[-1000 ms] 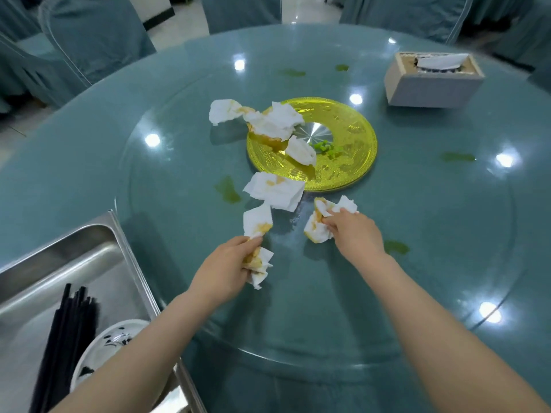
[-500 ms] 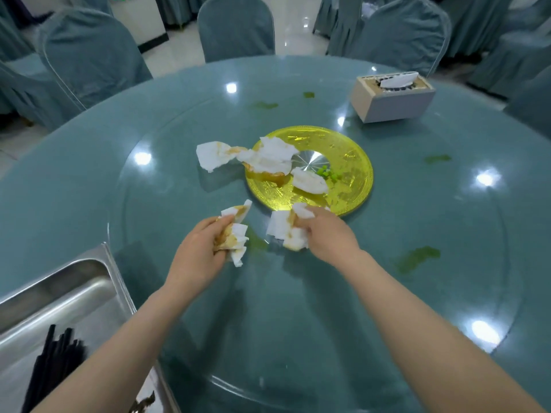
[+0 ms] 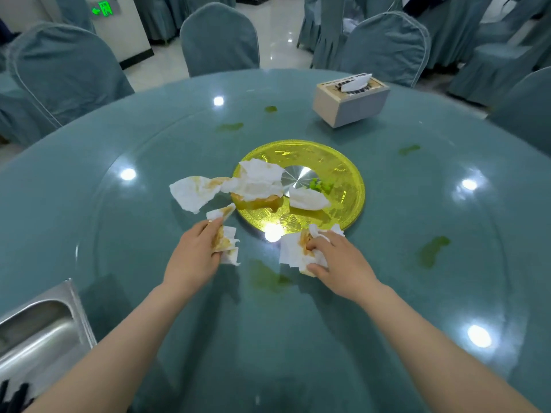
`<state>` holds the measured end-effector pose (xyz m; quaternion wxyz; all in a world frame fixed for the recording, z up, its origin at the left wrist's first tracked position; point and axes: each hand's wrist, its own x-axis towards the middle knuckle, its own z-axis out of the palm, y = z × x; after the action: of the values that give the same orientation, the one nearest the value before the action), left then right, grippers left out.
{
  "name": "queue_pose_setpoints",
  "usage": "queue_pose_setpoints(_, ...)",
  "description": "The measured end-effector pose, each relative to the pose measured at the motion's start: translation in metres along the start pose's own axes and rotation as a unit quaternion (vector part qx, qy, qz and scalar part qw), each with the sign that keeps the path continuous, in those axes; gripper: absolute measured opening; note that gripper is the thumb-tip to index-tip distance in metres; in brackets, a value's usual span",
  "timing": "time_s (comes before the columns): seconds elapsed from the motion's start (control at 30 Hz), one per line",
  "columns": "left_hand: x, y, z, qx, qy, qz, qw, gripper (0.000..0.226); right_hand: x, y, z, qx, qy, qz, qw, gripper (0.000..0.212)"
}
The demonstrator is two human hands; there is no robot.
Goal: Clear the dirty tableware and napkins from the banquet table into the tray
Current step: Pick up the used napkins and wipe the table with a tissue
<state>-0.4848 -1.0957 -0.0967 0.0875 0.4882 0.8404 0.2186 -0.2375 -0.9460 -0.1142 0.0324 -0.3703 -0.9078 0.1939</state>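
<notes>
The scene is evenly and brightly lit from overhead. Round ceiling lamps are mirrored as white glare spots across the glass tabletop (image 3: 447, 293), and one hot spot is burned out on the near rim of the gold plate (image 3: 343, 162). Soft, faint shadows are cast beneath the forearms. Strong wide-angle distortion is seen: the table edge is bowed and the covered chairs (image 3: 219, 40) lean outward. Slight softness is noted toward the corners; the centre is rendered sharply.
</notes>
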Motion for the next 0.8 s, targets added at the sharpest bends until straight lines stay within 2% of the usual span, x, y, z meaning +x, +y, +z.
queue_pose_setpoints(0.1, 0.011, 0.002, 0.005, -0.006, 0.021, -0.001, 1.000, 0.060, 0.008, 0.005, -0.011, 0.034, 0.048, 0.025, 0.998, 0.031)
queue_pose_setpoints(0.23, 0.031, 0.009, 0.001, -0.026, 0.113, 0.016, 0.993, 0.057, 0.026, 0.011, -0.024, 0.107, 0.215, 0.051, 0.969, 0.036)
queue_pose_setpoints(0.33, 0.051, 0.014, -0.003, -0.024, 0.151, 0.034, 0.988, 0.057, 0.053, 0.013, -0.031, 0.105, 0.270, 0.081, 0.954, 0.039)
queue_pose_setpoints(0.43, 0.072, 0.021, -0.006, -0.020, 0.184, 0.056, 0.981, 0.058, 0.083, 0.018, -0.037, 0.070, 0.226, 0.101, 0.966, 0.042)
queue_pose_setpoints(0.57, 0.102, 0.035, 0.000, -0.001, 0.208, 0.096, 0.973, 0.061, 0.104, 0.030, -0.023, -0.018, 0.090, 0.060, 0.994, 0.034)
queue_pose_setpoints(0.7, 0.129, 0.038, 0.016, 0.035, 0.163, 0.106, 0.980, 0.060, 0.107, 0.039, -0.013, 0.044, 0.118, 0.104, 0.987, 0.047)
queue_pose_setpoints(0.8, 0.141, 0.039, 0.033, 0.083, 0.056, 0.039, 0.994, 0.056, 0.107, 0.042, -0.012, 0.069, 0.133, 0.109, 0.983, 0.039)
